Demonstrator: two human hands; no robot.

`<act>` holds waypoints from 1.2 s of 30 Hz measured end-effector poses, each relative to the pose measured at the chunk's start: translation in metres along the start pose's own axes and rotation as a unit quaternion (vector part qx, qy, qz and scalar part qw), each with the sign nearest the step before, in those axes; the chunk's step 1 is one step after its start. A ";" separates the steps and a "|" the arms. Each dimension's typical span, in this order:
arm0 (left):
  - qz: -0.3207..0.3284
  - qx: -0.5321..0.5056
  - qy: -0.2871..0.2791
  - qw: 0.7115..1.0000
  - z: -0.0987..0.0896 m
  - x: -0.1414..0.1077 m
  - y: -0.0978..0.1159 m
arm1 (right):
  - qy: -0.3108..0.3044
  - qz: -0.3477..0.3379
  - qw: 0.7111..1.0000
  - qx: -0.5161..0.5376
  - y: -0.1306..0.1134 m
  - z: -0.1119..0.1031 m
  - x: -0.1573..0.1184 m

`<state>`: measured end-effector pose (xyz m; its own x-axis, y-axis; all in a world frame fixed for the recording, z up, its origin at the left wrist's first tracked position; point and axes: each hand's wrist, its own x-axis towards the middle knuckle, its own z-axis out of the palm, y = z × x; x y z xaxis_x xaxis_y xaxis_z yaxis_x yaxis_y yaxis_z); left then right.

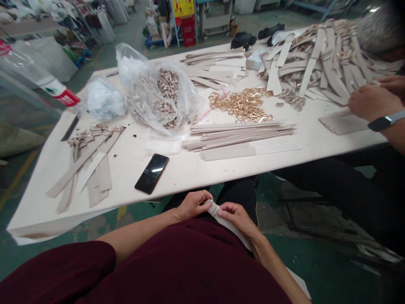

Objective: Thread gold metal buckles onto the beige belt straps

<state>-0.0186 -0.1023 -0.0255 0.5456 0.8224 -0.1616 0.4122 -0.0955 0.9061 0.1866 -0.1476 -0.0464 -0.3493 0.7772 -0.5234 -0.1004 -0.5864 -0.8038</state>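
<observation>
As the left hand (190,206) pinches a small gold buckle (204,199), the right hand (236,218) curls closed around a rolled beige strap (214,208) (its free end trailing over the maroon shirt (190,264)), both held just below the edge of the white table (126,188).

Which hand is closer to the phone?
Left. The left hand is below and to the right of the phone, not touching it. The right hand is farther right of it, on the other side of the strap.
</observation>
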 end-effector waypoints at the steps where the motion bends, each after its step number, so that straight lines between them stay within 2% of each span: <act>1: 0.005 0.002 -0.012 1.000 0.001 0.000 0.000 | 0.009 -0.005 1.000 0.007 0.001 0.001 0.001; 5: 0.004 -0.028 -0.043 0.999 0.004 0.003 0.002 | 0.049 -0.019 0.998 0.046 0.007 0.006 0.006; 8: 0.005 -0.018 -0.025 1.000 0.005 0.005 0.000 | 0.072 -0.019 0.996 0.052 0.009 0.010 0.007; 13: -0.007 -0.026 0.013 1.000 0.005 0.003 -0.003 | 0.034 0.027 0.997 0.069 0.006 0.013 0.006; 16: -0.031 -0.070 0.011 0.997 0.011 0.002 -0.006 | 0.039 0.007 0.997 0.062 0.007 0.014 0.012; 20: -0.095 -0.189 -0.022 0.977 0.016 0.002 -0.011 | 0.064 -0.013 0.996 0.061 0.011 0.017 0.020; 22: -0.097 -0.201 -0.053 0.973 0.011 0.003 -0.010 | 0.075 -0.012 0.995 0.059 0.012 0.017 0.021; 24: -0.039 -0.142 -0.054 0.988 0.001 0.006 -0.005 | 0.082 -0.008 0.995 0.059 0.011 0.017 0.020; 26: 0.058 -0.029 -0.057 0.996 -0.012 0.008 0.002 | 0.082 0.000 0.995 0.059 0.010 0.017 0.018; 29: 0.167 0.113 -0.128 0.971 -0.024 0.013 0.012 | 0.070 0.015 0.996 0.056 0.006 0.017 0.017; 31: 0.180 0.162 -0.162 0.957 -0.026 0.014 0.016 | 0.059 0.024 0.996 0.054 0.005 0.017 0.015; 36: 0.142 0.248 -0.167 0.943 -0.024 0.014 0.027 | 0.049 0.032 0.997 0.050 0.006 0.016 0.013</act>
<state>-0.0177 -0.0801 0.0060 0.8513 0.5085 -0.1294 0.4601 -0.6050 0.6498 0.1662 -0.1443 -0.0535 -0.2666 0.7533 -0.6013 -0.1744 -0.6513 -0.7385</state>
